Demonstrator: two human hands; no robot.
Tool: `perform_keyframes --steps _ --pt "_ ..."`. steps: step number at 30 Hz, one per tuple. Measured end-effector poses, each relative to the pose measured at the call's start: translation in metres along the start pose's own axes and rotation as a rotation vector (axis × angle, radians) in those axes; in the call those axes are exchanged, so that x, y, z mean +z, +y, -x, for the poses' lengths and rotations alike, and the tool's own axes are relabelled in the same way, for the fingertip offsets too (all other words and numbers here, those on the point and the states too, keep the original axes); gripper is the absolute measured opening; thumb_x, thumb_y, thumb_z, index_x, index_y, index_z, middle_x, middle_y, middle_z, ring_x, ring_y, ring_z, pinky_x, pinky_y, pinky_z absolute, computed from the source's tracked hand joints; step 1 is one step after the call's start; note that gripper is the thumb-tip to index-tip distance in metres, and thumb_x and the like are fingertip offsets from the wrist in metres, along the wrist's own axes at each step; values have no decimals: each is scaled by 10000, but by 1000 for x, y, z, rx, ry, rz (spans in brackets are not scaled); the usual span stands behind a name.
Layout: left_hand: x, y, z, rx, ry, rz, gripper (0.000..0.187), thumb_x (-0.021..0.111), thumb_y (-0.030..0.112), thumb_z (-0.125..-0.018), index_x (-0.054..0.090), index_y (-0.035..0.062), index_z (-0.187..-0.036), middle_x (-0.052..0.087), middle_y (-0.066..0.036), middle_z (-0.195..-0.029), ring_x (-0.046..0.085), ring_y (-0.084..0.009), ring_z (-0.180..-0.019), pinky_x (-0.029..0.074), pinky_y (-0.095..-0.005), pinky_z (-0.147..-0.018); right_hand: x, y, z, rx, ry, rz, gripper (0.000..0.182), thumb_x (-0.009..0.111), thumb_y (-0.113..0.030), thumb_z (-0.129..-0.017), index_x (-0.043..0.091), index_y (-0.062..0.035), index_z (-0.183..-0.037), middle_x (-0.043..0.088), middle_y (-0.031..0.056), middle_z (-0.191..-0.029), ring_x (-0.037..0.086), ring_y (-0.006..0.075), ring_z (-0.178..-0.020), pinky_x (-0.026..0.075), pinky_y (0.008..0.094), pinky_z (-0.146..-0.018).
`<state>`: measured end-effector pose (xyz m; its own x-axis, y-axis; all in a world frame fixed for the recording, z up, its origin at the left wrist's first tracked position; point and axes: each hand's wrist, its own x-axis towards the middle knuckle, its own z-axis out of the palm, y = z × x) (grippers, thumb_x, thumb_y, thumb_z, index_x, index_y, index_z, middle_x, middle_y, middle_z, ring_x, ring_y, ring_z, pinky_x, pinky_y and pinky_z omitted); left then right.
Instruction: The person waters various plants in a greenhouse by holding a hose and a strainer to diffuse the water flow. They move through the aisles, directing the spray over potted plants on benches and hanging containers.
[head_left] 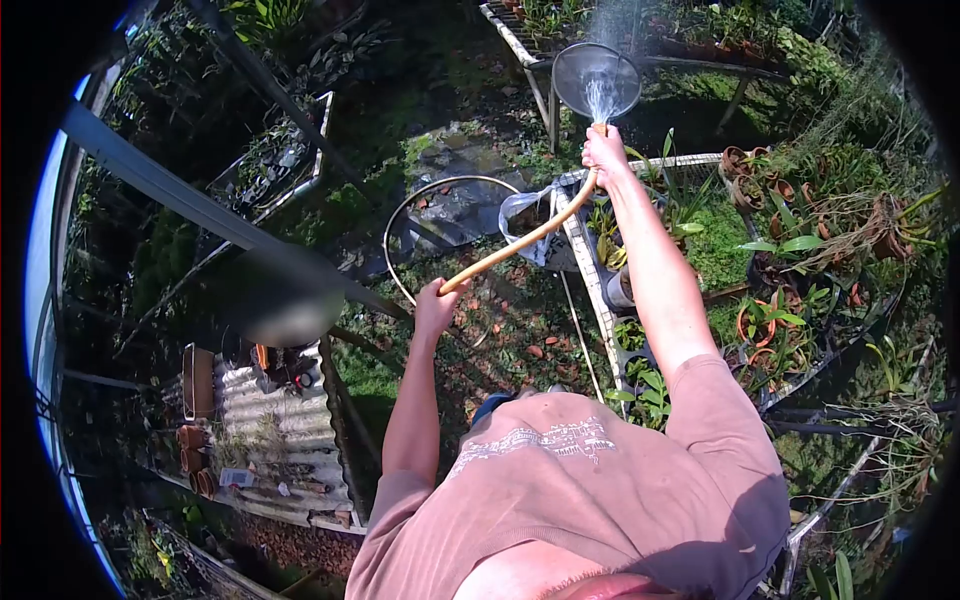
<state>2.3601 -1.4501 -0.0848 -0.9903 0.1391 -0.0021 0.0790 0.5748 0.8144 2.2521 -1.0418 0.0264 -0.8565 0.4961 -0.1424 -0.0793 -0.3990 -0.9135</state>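
Hose (530,241): between hands, spraying at round mesh (572,78)
Left hand (434,308): fingers wrapped around hose
Right hand (604,150): fingers clamped near outlet (600,129)
Kink: possible if hands push together, choking spray

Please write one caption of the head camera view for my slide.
A yellow hose sprays water outdoors, the right hand near its outlet, the left hand farther back.

White lettering (540,439) runs across the chest of my shirt (590,500), but I can read none of it.
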Motion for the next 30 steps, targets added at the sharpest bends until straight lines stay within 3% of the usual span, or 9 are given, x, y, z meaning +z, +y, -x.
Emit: perform_keyframes --steps 3,7,10,15,18,26,30 --pt "-13 36 32 -84 -22 81 426 806 384 -817 594 24 -733 457 42 -609 396 -69 -560 308 -298 -503 17 9 8 72 -94 57 185 560 -114 -964 438 -99 -1104 480 26 -746 427 79 -499 353 225 -381" --pt "-31 9 53 -115 -35 183 386 809 370 -816 622 34 -777 449 53 -644 407 -70 -596 318 -273 -525 41 30 28 93 -164 74 177 562 -125 -967 450 -120 -1104 466 9 -733 410 62 -501 327 206 -386" --pt "-41 -14 71 -97 -35 302 428 801 406 -820 611 26 -770 527 25 -665 470 -68 -568 359 -271 -494 59 47 48 116 -239 84 193 574 -136 -965 449 -122 -1112 464 3 -732 401 58 -499 321 204 -386" --pt "-66 -58 80 -78 59 348 411 746 415 -880 660 14 -854 509 39 -665 446 -66 -580 355 -264 -516 85 71 80 -15 33 -88 210 575 -143 -969 420 -135 -1110 456 16 -697 392 85 -445 325 239 -354" --pt "-80 -57 85 -126 51 326 445 736 445 -883 650 10 -842 490 44 -665 421 -70 -589 339 -278 -524 75 83 99 -66 89 -168 192 547 -135 -973 403 -125 -1100 444 24 -653 426 101 -428 333 256 -336" --pt "-67 -72 72 -13 -137 233 421 709 422 -914 588 38 -791 414 65 -686 339 -71 -636 270 -272 -540 -7 60 180 -133 334 -160 214 594 -173 -963 427 -144 -1093 463 15 -676 455 104 -472 350 256 -367" --pt "-52 -28 80 50 -253 269 411 767 372 -872 600 6 -790 468 40 -681 367 -75 -625 299 -275 -535 -62 36 222 -154 503 -208 201 581 -146 -966 441 -143 -1110 460 5 -711 427 84 -477 338 229 -378"
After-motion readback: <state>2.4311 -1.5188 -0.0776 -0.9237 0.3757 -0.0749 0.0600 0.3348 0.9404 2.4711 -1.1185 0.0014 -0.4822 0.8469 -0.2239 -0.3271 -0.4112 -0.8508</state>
